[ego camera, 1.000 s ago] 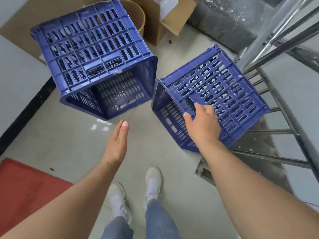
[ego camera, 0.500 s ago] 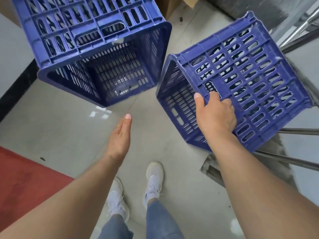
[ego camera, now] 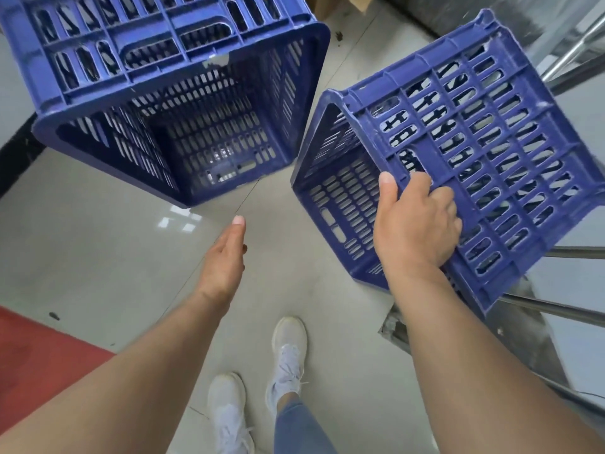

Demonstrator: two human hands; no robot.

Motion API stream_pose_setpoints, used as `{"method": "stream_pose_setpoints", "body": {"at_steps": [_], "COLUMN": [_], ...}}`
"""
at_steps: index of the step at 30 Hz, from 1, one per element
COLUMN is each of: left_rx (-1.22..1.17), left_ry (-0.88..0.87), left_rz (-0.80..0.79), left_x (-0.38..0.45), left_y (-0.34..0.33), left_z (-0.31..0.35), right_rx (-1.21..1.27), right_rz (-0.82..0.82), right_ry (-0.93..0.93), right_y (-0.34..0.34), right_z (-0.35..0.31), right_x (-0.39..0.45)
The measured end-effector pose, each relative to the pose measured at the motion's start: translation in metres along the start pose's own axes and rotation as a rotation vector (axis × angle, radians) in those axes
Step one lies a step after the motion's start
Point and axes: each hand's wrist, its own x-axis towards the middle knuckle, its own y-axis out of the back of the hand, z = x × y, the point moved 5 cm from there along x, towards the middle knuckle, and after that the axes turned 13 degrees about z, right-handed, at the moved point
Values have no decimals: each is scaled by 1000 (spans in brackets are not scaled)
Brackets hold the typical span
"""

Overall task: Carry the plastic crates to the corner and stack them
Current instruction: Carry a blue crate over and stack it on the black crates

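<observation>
Two blue slatted plastic crates fill the upper half of the head view. The left crate (ego camera: pixel 183 77) sits at the top left with its open mouth facing me; nothing holds it. My left hand (ego camera: pixel 226 260) is flat, fingers together and extended, just below that crate's rim and apart from it. The right crate (ego camera: pixel 491 142) is tilted, mouth turned left. My right hand (ego camera: pixel 415 224) grips its slatted wall near the rim, thumb on the edge, fingers hooked into the slots. The two crates nearly touch at their rims.
A red mat (ego camera: pixel 39 352) lies at the lower left. Steel rails of a rack (ego camera: pixel 556 312) run under and right of the held crate. A black baseboard (ego camera: pixel 16 155) lines the left wall. Cardboard (ego camera: pixel 357 1) shows at the top. My shoes (ego camera: pixel 288 348) stand on grey tile.
Both crates have grown larger and shifted up in view as I close in. My right hand keeps its hold on the right crate; my left hand stays empty.
</observation>
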Motion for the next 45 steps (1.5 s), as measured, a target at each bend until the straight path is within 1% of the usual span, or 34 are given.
{"method": "stream_pose_setpoints", "body": {"at_steps": [9,12,17,23,31,40,45], "left_rx": [22,25,31,5,-71,-60,-54], "left_ry": [-46,-68,-95,-74,-38,-15,1], "left_rz": [-54,-44,-37,-49,-23,30,99], "left_x": [-12,-12,-17,-14,-7,2,9], "left_y": [-5,-3,2,-8,-15,8,31], "left_z": [-11,-17,-37,-67,-70,-90,-106], "right_rx": [11,9,3,-10,19,45,21], "right_rz": [50,48,42,101,144,171,160], "right_ry": [14,55,110,156,245,246,257], "right_y": [0,0,1,-4,8,44,56], "right_z": [1,1,4,4,15,5,-4], "right_x": [-1,0,3,5,6,8,-3]}}
